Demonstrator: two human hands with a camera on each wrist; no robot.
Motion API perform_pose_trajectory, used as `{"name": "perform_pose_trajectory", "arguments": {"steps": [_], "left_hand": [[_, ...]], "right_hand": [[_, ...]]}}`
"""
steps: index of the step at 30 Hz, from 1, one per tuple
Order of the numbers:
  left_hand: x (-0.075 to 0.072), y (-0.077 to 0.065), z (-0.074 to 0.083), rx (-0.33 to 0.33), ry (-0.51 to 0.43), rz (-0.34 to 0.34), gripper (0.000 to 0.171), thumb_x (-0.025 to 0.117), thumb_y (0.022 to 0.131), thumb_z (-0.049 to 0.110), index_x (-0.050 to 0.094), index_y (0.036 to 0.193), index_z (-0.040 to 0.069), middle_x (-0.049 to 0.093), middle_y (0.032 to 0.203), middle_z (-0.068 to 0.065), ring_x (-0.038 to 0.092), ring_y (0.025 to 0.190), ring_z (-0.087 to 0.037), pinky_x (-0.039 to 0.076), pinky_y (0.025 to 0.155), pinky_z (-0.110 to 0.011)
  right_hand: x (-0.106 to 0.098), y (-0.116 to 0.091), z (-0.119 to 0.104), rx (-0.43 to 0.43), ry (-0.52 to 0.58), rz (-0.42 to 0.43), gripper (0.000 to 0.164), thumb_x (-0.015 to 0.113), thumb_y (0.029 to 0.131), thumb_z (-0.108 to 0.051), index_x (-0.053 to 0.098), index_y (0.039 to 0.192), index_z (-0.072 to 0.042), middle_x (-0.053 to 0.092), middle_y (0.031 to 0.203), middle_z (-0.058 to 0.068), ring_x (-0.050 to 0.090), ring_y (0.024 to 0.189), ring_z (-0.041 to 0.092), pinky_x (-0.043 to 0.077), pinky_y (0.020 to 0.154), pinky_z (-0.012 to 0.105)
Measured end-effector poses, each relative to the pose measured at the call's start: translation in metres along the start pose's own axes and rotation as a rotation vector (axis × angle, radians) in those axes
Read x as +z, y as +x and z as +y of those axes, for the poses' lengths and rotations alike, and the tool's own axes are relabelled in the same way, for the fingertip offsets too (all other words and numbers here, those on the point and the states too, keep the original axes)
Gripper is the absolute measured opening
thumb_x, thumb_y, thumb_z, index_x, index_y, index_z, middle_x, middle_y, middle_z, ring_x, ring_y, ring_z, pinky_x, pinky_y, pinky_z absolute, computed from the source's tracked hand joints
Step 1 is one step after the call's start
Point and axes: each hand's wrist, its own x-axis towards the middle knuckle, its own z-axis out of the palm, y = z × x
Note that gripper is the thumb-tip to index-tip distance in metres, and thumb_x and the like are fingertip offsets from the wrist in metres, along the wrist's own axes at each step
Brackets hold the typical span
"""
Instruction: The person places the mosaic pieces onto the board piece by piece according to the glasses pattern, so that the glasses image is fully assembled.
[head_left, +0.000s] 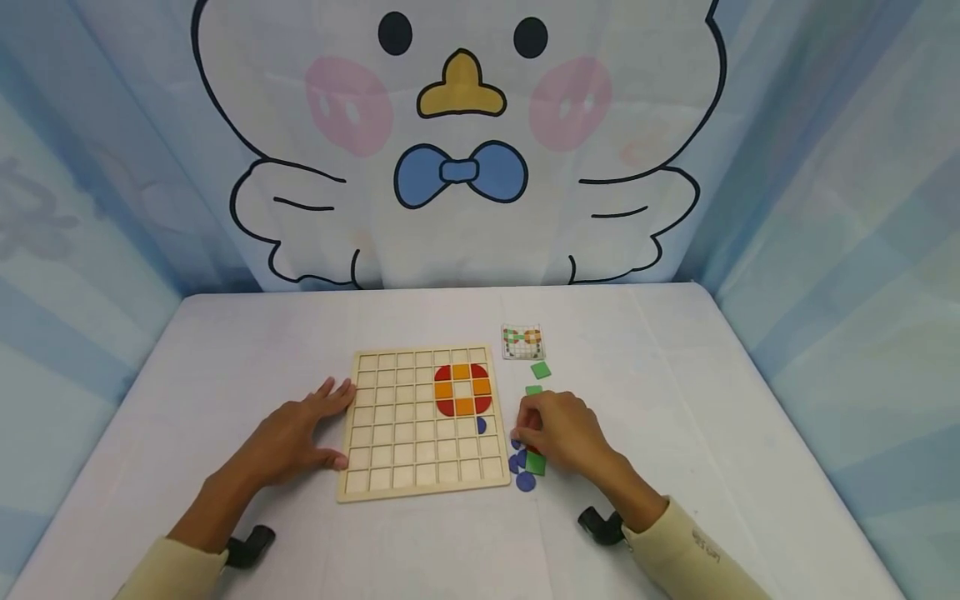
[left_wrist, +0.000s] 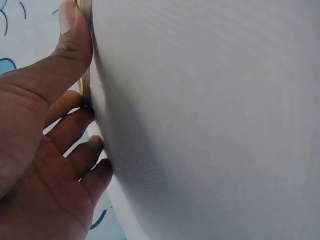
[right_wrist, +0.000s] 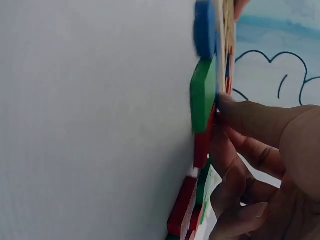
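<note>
A square wooden grid board (head_left: 405,450) lies on the table. Its upper right cells hold a ring of red corner pieces and orange squares (head_left: 461,372), and a blue half-round piece (head_left: 482,425) sits below. My left hand (head_left: 303,429) rests at the board's left edge, thumb and fingers spread along it; in the left wrist view the thumb (left_wrist: 75,37) touches the wooden rim. Right of the board, my right hand (head_left: 562,429) has bent fingers over loose pieces, fingertips close together at a small blue piece (head_left: 516,444). I cannot tell whether they grip it.
A pattern card (head_left: 522,342) lies beyond the board's right corner, with a green square (head_left: 541,370) in front of it. Near my right hand are a blue round piece (head_left: 526,482), another green square (head_left: 536,463) and, in the right wrist view, red pieces (right_wrist: 182,205). Patterned curtains surround the table.
</note>
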Motion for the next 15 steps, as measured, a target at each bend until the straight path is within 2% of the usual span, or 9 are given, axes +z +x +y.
{"name": "perform_pose_trajectory", "arguments": {"steps": [3,8,11,15], "left_hand": [[0.0002,0.0006,0.0003,-0.004,-0.003,-0.006,0.113,0.096,0.071,0.039,0.039,0.164,0.011,0.036,0.170,-0.018,0.037,0.152,-0.055,0.037,0.116,-0.075],[-0.0004,0.0003,0.0008,0.007,-0.003,-0.001,0.112,0.096,0.072,0.038,0.039,0.164,0.010,0.037,0.170,-0.018,0.038,0.153,-0.055,0.037,0.116,-0.075],[-0.0011,-0.0007,0.0007,0.014,-0.002,0.007,0.111,0.095,0.072,0.038,0.040,0.164,0.010,0.037,0.169,-0.020,0.039,0.151,-0.056,0.037,0.115,-0.076],[-0.0010,-0.0013,-0.0003,0.021,0.001,0.011,0.113,0.095,0.070,0.040,0.040,0.164,0.011,0.037,0.169,-0.021,0.040,0.150,-0.057,0.038,0.114,-0.076]], "right_hand": [[-0.0017,-0.0016,0.0003,0.004,-0.021,0.035,0.021,0.090,0.087,-0.026,0.071,0.079,-0.022,0.061,0.070,-0.008,0.056,0.071,0.013,0.045,0.066,0.030],[-0.0046,-0.0031,0.0007,-0.083,-0.021,-0.006,0.016,0.092,0.084,-0.016,0.079,0.089,-0.024,0.067,0.082,-0.014,0.058,0.085,0.012,0.050,0.084,0.036],[-0.0055,-0.0029,0.0014,-0.110,-0.031,-0.037,0.018,0.091,0.084,-0.015,0.076,0.084,-0.024,0.064,0.077,-0.013,0.057,0.080,0.011,0.049,0.079,0.033],[-0.0064,-0.0033,0.0025,-0.092,-0.050,-0.039,0.021,0.091,0.084,-0.021,0.071,0.080,-0.025,0.059,0.071,-0.012,0.054,0.074,0.011,0.044,0.072,0.030]]}}
